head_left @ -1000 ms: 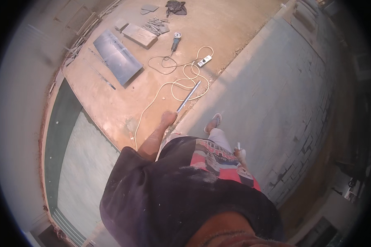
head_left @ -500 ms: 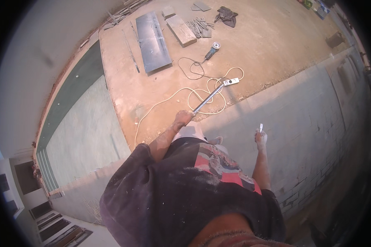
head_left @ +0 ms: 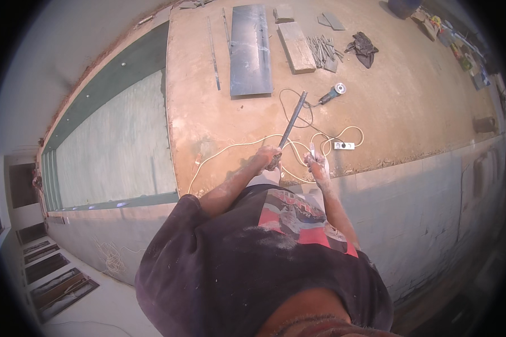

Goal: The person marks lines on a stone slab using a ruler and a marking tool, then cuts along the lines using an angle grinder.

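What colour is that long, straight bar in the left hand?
The long, straight bar is dark grey, showing best in the head view.

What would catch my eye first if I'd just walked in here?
Probably the big dark slab lying on the tan ground near the top. Closer in, the left hand grips a long grey bar, with a grinder lying right of its tip. At left is a sunken green basin.

On the floor (head_left: 416, 106), the block (head_left: 296, 49) lies between the slab (head_left: 251, 62) at left and the cloth (head_left: 363, 50) at right. The rod (head_left: 293, 119) is left of the grinder (head_left: 331, 95).
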A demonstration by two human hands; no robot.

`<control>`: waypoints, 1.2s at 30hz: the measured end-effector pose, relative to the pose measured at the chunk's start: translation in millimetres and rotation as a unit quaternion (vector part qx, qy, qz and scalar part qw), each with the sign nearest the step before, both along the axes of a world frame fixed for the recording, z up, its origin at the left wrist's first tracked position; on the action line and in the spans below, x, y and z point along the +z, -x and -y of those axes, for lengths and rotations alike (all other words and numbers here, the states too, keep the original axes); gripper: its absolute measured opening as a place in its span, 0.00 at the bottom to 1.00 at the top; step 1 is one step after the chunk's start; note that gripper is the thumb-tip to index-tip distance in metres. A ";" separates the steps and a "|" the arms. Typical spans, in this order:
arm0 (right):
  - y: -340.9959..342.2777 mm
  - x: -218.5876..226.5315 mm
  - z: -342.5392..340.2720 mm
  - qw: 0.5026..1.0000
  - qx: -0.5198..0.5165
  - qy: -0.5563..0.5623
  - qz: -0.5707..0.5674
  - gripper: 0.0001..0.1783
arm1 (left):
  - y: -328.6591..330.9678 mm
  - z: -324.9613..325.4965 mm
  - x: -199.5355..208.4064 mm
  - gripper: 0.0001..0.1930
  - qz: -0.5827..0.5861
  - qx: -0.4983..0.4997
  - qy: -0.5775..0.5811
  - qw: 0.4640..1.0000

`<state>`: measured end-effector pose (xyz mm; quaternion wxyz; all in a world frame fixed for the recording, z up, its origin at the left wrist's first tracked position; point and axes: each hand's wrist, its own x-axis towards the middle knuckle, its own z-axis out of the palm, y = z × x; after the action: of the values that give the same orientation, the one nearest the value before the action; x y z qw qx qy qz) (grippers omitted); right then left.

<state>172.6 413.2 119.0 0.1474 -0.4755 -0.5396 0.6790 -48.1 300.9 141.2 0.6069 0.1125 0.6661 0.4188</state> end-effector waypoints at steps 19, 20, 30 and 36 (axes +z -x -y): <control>371.0 -18.4 -128.8 0.991 -0.006 0.130 -0.028 0.08 | 337.2 -64.5 -11.8 0.20 -0.290 -0.129 0.103 0.943; 388.1 -26.6 -140.8 0.991 -0.025 0.130 -0.024 0.09 | 360.6 -69.0 -26.5 0.20 -0.327 -0.148 0.102 0.928; 511.5 -160.9 -221.3 0.985 -0.118 0.128 0.014 0.14 | 550.0 -95.4 -212.3 0.18 -0.364 -0.253 0.066 0.894; 542.5 -355.4 -262.4 0.967 0.044 -0.145 0.207 0.16 | 624.8 -177.9 -361.7 0.18 -0.269 -0.363 0.069 0.889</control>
<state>-369.8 675.6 -236.4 0.0693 -0.5554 -0.6712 0.4861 -673.0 478.7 -220.5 0.5202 0.4127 0.7439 0.0757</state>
